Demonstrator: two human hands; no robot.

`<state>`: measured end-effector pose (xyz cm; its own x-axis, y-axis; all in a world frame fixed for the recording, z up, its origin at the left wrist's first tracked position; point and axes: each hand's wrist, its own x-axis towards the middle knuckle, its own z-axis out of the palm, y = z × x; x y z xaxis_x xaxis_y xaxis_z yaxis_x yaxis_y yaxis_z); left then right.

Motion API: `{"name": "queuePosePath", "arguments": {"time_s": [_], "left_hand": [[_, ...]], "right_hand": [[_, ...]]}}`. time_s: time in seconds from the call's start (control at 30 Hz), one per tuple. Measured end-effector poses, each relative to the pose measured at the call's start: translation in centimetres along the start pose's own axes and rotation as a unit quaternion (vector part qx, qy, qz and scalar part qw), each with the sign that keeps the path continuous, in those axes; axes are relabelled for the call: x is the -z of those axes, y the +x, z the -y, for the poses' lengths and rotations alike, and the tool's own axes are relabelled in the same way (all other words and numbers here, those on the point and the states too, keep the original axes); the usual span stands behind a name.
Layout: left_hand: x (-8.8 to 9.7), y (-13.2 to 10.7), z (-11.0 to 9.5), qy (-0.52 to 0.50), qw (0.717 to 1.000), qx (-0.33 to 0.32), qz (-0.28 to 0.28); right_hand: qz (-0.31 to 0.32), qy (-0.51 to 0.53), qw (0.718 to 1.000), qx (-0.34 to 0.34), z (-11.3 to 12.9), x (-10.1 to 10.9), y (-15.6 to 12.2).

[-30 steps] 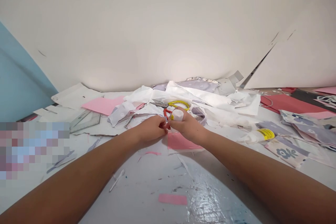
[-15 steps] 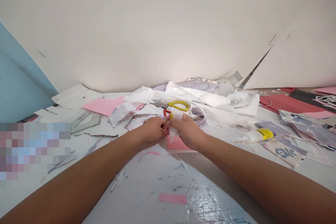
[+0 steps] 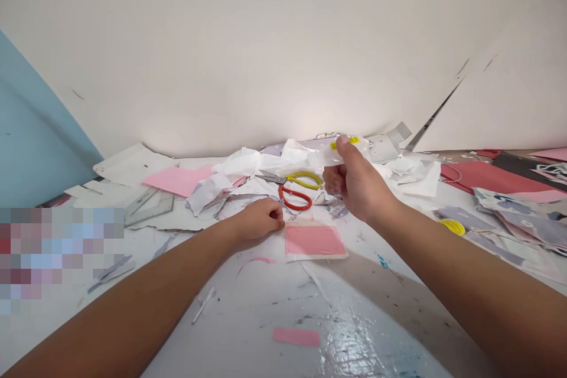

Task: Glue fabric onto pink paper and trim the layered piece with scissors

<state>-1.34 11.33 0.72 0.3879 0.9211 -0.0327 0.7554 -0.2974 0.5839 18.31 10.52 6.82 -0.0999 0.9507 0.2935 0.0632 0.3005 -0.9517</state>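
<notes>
My right hand (image 3: 358,189) is closed around a translucent glue bottle (image 3: 331,155) with a yellow label, raised over the heap of scraps. The bottle lies tilted sideways in the grip, thumb on top. My left hand (image 3: 262,218) rests low on the table with its fingers pressed together. Its fingertips are at the upper left corner of a pink rectangular piece (image 3: 315,241) with a pale border, lying flat; whether they pinch that corner is hidden. Just beyond lie scissors (image 3: 295,198) with one red and one yellow handle loop.
White and lilac scraps (image 3: 239,160) pile against the wall. At left are pink paper (image 3: 179,180) and a clear set square (image 3: 153,208). Patterned cloth pieces (image 3: 509,207), red sheets (image 3: 482,176) and a yellow-labelled bottle (image 3: 452,227) lie at right. A pink strip (image 3: 296,336) is in front.
My right hand has lifted up and to the right with the glue bottle, away from my left hand. The pink piece and the scissors' red loop now show more fully. My left hand stays low.
</notes>
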Motion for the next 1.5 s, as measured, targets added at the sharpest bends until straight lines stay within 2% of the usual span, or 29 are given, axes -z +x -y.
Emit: {"name": "queuePosePath", "arguments": {"time_s": [0.2,0.37,0.5,0.6,0.73,0.8,0.87,0.93,1.03,1.13,1.23,1.3,1.33,1.4,1.5], "left_hand": [[-0.1,-0.5,0.5,-0.047,0.999,0.012,-0.003],[-0.9,-0.7,0.4,-0.041,0.996,0.023,-0.074],[-1.4,-0.7,-0.4,0.002,0.991,0.010,-0.136],[-1.3,-0.9,-0.9,0.014,0.988,-0.002,-0.156],[-1.3,-1.1,-1.2,0.009,0.986,-0.004,-0.166],[-1.2,-1.2,-1.4,0.008,0.985,-0.006,-0.170],[-0.9,-1.3,-1.7,0.004,0.985,-0.015,-0.172],[-0.1,-1.3,-1.9,-0.002,0.986,-0.024,-0.162],[2.5,-1.2,-1.5,0.011,0.990,-0.006,-0.142],[5.9,-1.1,0.1,0.061,0.983,0.061,-0.163],[8.6,-1.1,2.5,0.171,0.953,0.150,-0.198],[9.6,-1.4,4.0,0.233,0.930,0.220,-0.180],[9.9,-1.5,4.5,0.235,0.929,0.235,-0.164],[10.4,-2.0,5.1,0.216,0.936,0.239,-0.145],[11.3,-2.7,5.2,0.193,0.941,0.230,-0.157]], "right_hand": [[0.053,0.101,0.993,-0.012,1.1,1.4,0.0],[0.078,0.105,0.991,-0.005,2.4,2.1,-0.6],[0.116,0.088,0.988,-0.046,1.1,2.3,-2.6],[0.079,-0.021,0.993,-0.085,-1.8,3.1,-4.9],[-0.031,-0.151,0.985,-0.075,-5.2,4.7,-6.8],[-0.069,-0.151,0.980,-0.110,-5.9,5.3,-6.8],[-0.076,-0.110,0.981,-0.138,-6.1,5.6,-6.5],[-0.053,-0.075,0.985,-0.148,-6.1,5.7,-6.1],[-0.007,-0.072,0.987,-0.145,-6.1,5.7,-5.7],[0.011,-0.087,0.986,-0.142,-6.2,5.8,-5.7],[0.017,-0.115,0.983,-0.140,-6.3,5.8,-5.7],[0.019,-0.121,0.983,-0.135,-6.4,5.8,-5.7],[0.016,-0.121,0.984,-0.131,-6.4,5.8,-5.7],[-0.005,-0.136,0.982,-0.130,-6.4,5.9,-5.7],[-0.054,-0.192,0.971,-0.135,-6.2,6.0,-5.6]]}}
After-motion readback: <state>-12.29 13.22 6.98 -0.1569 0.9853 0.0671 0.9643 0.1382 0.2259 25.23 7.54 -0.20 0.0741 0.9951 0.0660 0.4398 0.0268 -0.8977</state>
